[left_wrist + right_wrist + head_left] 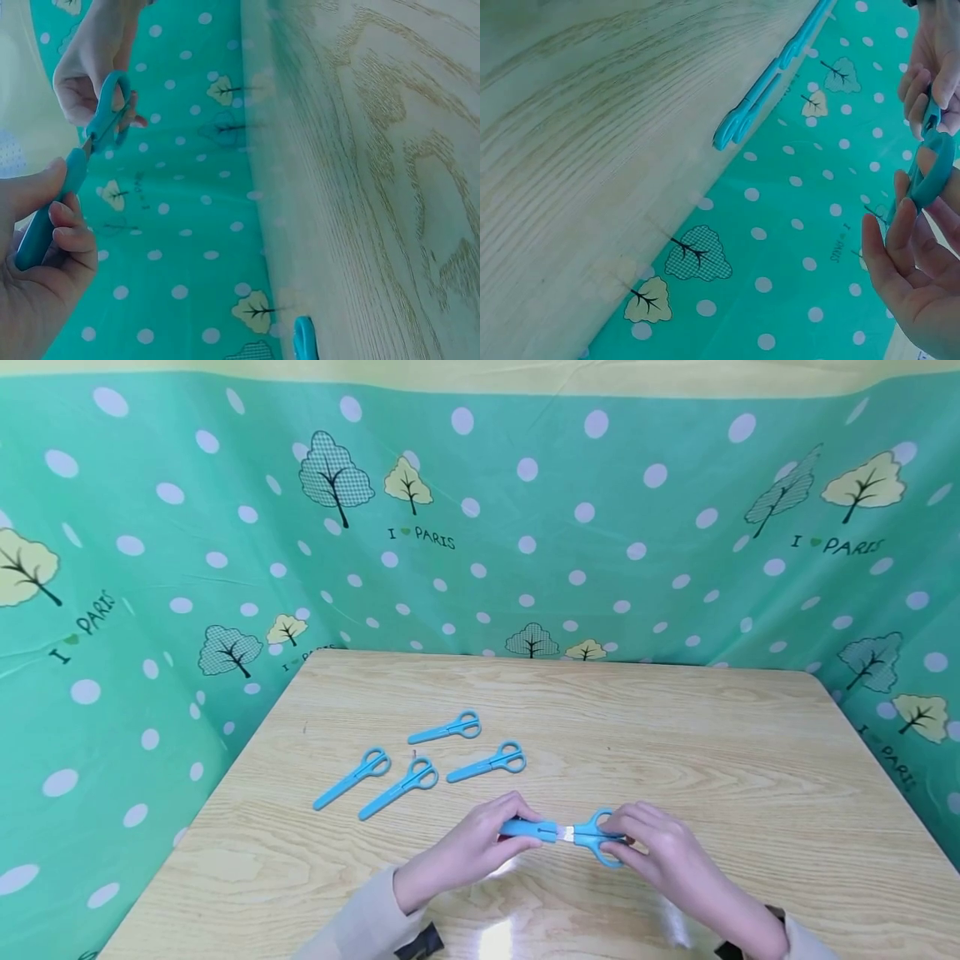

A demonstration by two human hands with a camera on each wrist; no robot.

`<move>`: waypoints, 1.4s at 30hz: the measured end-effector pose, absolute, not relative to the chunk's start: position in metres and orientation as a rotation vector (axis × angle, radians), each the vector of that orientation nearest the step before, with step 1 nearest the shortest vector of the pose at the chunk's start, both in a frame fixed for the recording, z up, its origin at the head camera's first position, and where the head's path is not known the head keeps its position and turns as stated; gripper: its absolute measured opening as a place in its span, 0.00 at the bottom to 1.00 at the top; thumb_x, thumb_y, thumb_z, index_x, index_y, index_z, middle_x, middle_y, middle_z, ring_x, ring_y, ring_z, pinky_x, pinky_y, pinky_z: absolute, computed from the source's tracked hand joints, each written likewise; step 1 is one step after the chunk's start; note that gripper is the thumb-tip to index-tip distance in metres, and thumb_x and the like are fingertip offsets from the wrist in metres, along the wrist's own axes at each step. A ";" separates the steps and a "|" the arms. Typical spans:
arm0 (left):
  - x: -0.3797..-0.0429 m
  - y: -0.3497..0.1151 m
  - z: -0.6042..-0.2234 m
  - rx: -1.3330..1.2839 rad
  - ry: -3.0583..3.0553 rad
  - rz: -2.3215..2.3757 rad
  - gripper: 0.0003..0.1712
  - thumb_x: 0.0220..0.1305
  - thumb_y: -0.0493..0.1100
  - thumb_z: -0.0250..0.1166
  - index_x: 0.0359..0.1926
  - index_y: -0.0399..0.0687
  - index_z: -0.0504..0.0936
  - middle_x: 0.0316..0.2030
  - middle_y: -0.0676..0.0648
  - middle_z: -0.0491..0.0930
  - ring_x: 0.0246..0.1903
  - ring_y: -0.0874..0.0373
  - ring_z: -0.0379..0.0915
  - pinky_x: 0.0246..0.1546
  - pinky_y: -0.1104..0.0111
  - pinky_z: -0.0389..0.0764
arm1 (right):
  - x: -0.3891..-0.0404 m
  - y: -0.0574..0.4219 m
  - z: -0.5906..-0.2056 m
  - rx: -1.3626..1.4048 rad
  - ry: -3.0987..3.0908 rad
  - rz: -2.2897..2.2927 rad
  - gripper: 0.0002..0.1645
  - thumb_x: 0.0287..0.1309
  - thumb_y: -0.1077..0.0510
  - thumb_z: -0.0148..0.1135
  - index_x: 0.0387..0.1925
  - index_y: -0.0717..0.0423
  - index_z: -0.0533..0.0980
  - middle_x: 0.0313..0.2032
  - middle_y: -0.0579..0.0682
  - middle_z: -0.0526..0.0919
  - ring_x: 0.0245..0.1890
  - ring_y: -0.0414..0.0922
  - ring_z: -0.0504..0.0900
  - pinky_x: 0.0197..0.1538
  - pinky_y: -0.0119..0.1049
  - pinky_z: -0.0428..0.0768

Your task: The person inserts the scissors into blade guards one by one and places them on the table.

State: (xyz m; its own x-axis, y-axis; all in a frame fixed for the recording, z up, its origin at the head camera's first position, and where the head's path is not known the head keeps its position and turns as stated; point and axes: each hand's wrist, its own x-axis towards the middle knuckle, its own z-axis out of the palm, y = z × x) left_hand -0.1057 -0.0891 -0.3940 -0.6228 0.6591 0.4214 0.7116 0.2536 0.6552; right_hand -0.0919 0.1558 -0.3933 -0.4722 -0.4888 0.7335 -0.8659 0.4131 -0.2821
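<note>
Between the two hands is a pair of blue-handled scissors, its blades partly inside a blue sheath. A short stretch of bare metal shows between sheath and handles. My left hand pinches the sheath between thumb and fingers, also seen in the left wrist view, where the sheath slants upward. With thumb and fingers my right hand holds the scissors by the finger loops. In the right wrist view the loops sit at the right hand's fingertips.
Several sheathed blue scissors lie left of the hands on the wooden table: one pair farthest back, another nearest the left hand, others further left. A green dotted curtain stands behind the table.
</note>
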 end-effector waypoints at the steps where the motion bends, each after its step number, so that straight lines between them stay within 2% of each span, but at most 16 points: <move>1: -0.106 -0.089 -0.394 -1.336 -2.435 -1.321 0.08 0.57 0.37 0.59 0.37 0.38 0.73 0.26 0.52 0.70 0.22 0.71 0.58 0.20 0.83 0.66 | -0.092 0.156 -0.393 1.150 -2.115 0.903 0.13 0.55 0.50 0.54 0.27 0.56 0.76 0.26 0.43 0.78 0.26 0.37 0.74 0.28 0.18 0.71; 8: -0.104 -0.082 -0.394 -1.393 -2.422 -1.245 0.09 0.58 0.37 0.59 0.39 0.37 0.72 0.29 0.50 0.70 0.22 0.70 0.60 0.22 0.86 0.66 | -0.091 0.148 -0.391 1.165 -2.125 0.829 0.18 0.60 0.48 0.48 0.26 0.56 0.76 0.26 0.42 0.78 0.25 0.36 0.73 0.29 0.18 0.70; 14: -0.104 -0.082 -0.390 -1.354 -2.434 -1.135 0.10 0.56 0.39 0.61 0.39 0.39 0.74 0.29 0.52 0.73 0.26 0.69 0.63 0.28 0.86 0.67 | -0.091 0.149 -0.392 1.172 -2.099 0.922 0.14 0.57 0.51 0.52 0.28 0.57 0.76 0.26 0.44 0.78 0.25 0.37 0.74 0.28 0.18 0.72; 24: -0.105 -0.080 -0.391 -1.311 -2.418 -1.146 0.12 0.48 0.37 0.67 0.35 0.41 0.78 0.29 0.52 0.76 0.28 0.68 0.66 0.30 0.86 0.68 | -0.091 0.152 -0.391 1.147 -2.105 0.822 0.18 0.58 0.47 0.50 0.27 0.55 0.77 0.26 0.43 0.78 0.26 0.36 0.74 0.32 0.21 0.72; 32: -0.106 -0.082 -0.391 -1.395 -2.322 -1.158 0.10 0.51 0.37 0.65 0.36 0.36 0.78 0.27 0.49 0.79 0.22 0.70 0.65 0.23 0.88 0.66 | -0.088 0.150 -0.386 1.123 -2.127 0.771 0.21 0.61 0.46 0.47 0.25 0.54 0.78 0.26 0.40 0.79 0.27 0.36 0.75 0.34 0.23 0.72; 42: -0.104 -0.078 -0.395 -1.435 -2.254 -1.183 0.10 0.49 0.33 0.66 0.34 0.33 0.78 0.27 0.45 0.80 0.21 0.69 0.69 0.24 0.89 0.68 | -0.086 0.149 -0.385 1.127 -2.102 0.704 0.22 0.61 0.46 0.46 0.24 0.55 0.78 0.25 0.41 0.79 0.25 0.36 0.74 0.33 0.24 0.72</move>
